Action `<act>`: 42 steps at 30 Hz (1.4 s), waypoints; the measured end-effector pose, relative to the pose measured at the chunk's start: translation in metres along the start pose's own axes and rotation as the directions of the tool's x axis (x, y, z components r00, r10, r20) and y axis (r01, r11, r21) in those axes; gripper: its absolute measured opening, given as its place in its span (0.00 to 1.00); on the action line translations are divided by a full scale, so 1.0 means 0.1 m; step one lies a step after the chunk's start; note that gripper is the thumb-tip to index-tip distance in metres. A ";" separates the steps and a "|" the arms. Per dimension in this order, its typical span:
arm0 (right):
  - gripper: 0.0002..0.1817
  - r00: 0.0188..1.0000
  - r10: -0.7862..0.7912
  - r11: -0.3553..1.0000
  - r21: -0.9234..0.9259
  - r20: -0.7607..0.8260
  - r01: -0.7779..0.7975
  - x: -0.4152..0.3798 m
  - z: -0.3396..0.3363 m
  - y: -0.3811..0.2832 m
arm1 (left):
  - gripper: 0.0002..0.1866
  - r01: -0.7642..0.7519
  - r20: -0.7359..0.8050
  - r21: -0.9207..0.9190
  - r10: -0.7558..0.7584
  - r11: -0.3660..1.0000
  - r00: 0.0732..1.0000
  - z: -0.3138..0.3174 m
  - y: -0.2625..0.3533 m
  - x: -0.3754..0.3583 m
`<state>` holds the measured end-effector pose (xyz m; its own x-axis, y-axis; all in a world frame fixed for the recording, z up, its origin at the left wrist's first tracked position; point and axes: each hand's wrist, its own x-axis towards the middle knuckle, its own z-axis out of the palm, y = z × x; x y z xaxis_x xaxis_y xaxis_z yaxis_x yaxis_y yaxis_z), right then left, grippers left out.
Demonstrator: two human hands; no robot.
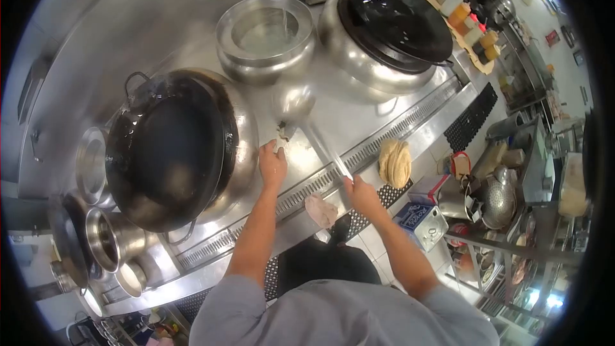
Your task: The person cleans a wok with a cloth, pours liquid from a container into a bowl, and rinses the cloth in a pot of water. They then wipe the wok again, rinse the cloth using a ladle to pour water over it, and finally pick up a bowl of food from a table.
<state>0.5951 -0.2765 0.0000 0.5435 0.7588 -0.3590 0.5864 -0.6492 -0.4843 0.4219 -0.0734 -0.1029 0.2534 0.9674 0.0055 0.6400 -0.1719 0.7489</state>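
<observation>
In my right hand is the handle of a long metal ladle. Its round bowl, blurred, hovers over the steel stove top, close to a pot of water. My left hand is beside the large wok on the left, its thumb and a finger apart. Just beyond those fingertips is a small dark green and whitish scrap, too blurred to name. A black wok sits tilted on its rounded steel ring at left. Water streams into the steel pot at the back.
Another black wok rests on a steel ring at back right, near several sauce bottles. A folded tan cloth and a pinkish cloth lie along the front edge. Steel pots stand at left; a blue box is at right.
</observation>
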 end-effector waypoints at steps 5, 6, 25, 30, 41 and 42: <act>0.29 0.992 -0.114 0.991 0.061 -0.054 0.118 0.07 -0.47 -0.30 | 0.18 -0.023 0.025 -0.064 0.024 0.998 0.999 -0.24 0.23 -0.06; 0.29 0.994 -0.089 0.993 0.068 -0.060 0.093 0.04 -0.40 -0.28 | 0.18 -0.085 0.001 -0.041 0.085 0.996 0.996 -0.20 0.16 -0.01; 0.30 0.997 0.058 0.932 0.355 0.041 -0.069 -0.21 -0.76 -0.19 | 0.22 -0.754 0.390 0.218 0.653 0.620 0.649 0.09 0.23 1.10; 0.29 0.981 0.187 0.890 0.412 0.061 -0.195 -0.49 -0.75 -0.08 | 0.08 -0.499 0.389 0.165 0.409 0.850 0.825 0.44 0.27 1.36; 0.28 0.981 0.179 0.877 0.439 0.073 -0.193 -0.43 -0.55 -0.32 | 0.13 0.362 0.284 -0.357 -0.269 0.861 0.920 0.55 0.33 1.35; 0.28 0.984 0.165 0.874 0.452 0.073 -0.180 -0.41 -0.55 -0.38 | 0.13 0.220 0.039 -0.272 -0.218 0.937 0.975 0.61 0.31 1.30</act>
<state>0.5837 -0.2860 0.0768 0.5874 0.6433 -0.4911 0.1434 -0.6800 -0.7191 0.5187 0.0355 -0.1190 0.1355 0.9736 -0.1835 0.4584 0.1026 0.8828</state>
